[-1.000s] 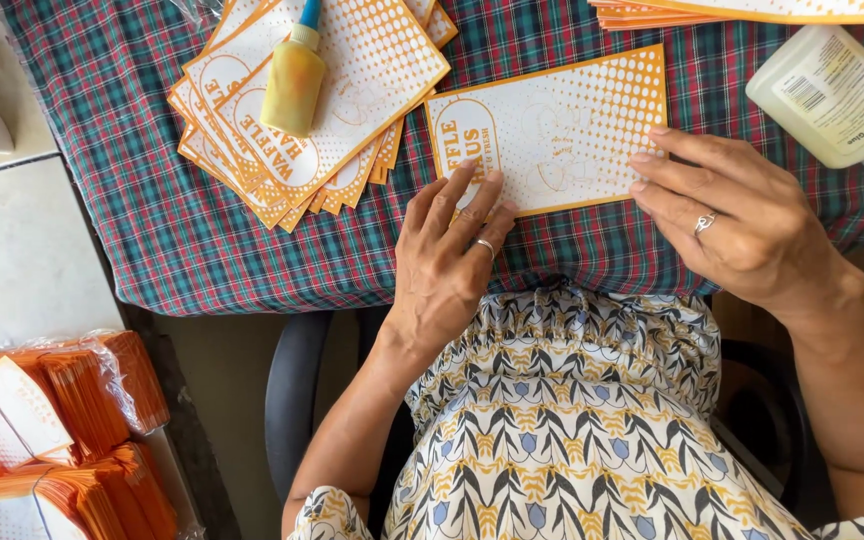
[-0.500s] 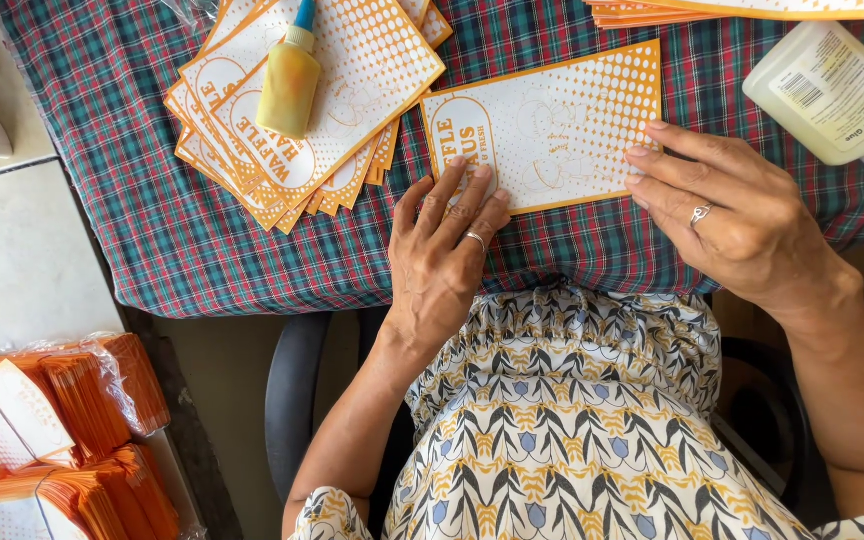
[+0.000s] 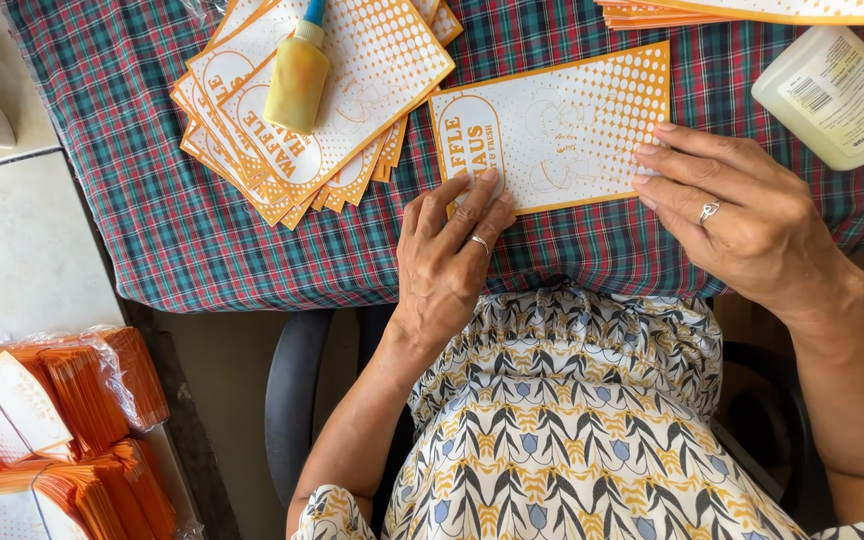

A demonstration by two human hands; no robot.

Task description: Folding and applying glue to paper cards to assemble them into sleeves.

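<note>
One flat orange-and-white paper sheet [image 3: 562, 125] lies on the plaid tabletop [image 3: 152, 230], just right of the fanned stack of like sheets [image 3: 322, 110]. It looks light, thin and easily creased, best pinned or lifted by its edges. The left hand [image 3: 447, 260] presses its near-left corner with flat fingertips; the right hand [image 3: 742, 215] presses its right edge; neither grip is clenched. Two glue bottles: a small yellow one [image 3: 297, 80] on the stack, a larger pale one [image 3: 837, 90] beyond the sheet's right end.

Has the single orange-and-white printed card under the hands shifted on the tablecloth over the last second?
No. The card lies as before against the plaid tablecloth and the small yellow glue bottle.
</note>
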